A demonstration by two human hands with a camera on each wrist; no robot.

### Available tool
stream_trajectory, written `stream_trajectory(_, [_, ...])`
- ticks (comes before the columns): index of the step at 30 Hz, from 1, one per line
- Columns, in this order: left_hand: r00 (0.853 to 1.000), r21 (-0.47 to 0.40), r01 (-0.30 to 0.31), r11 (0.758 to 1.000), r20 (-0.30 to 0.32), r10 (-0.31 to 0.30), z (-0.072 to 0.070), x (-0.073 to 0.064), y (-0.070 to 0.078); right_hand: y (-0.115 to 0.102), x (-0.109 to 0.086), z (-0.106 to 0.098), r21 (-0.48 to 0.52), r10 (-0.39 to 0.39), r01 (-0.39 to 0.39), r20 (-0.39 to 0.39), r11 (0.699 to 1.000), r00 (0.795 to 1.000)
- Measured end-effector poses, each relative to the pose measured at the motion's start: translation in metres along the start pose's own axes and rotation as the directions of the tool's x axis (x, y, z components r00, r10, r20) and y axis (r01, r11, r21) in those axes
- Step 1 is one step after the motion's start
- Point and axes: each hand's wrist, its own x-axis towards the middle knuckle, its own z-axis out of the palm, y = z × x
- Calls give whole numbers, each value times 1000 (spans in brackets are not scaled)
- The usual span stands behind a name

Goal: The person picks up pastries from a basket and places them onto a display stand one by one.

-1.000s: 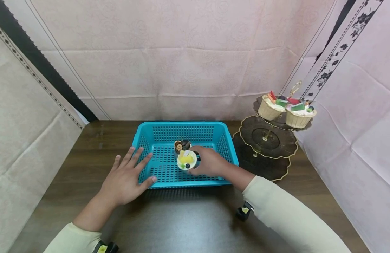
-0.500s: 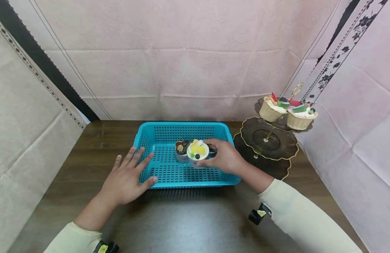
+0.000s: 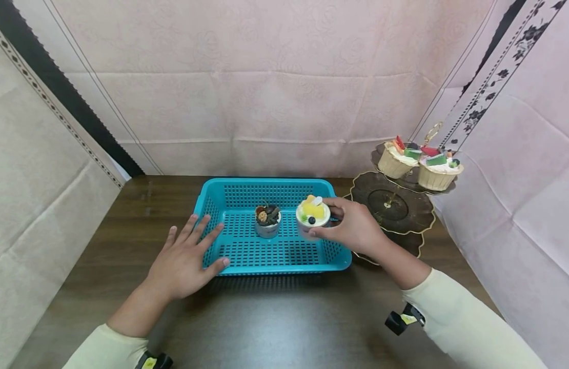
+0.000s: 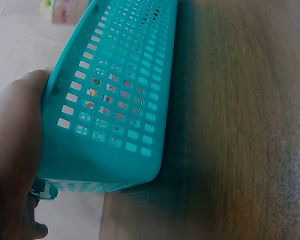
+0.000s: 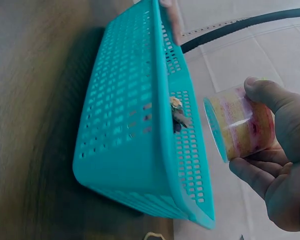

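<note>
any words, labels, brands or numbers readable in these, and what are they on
No readable text anywhere.
Dessert cup in the right hand: no lettering on the side that shows.
Blue basket: none visible.
Yellow patch at the right wrist: too small to tell if it bears writing.

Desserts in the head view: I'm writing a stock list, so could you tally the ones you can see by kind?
Cup with yellow topping, held in the right hand: 1
Cup with dark topping, in the blue basket: 1
Beige-cased cupcakes, on the stand's top tier: 2
Total: 4
</note>
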Motion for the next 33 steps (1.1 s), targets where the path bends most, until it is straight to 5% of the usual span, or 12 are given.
stream_trajectory(33, [1000, -4, -1, 1000, 13, 1, 0, 1, -1, 34, -45, -69, -108, 156, -171, -134, 979, 979])
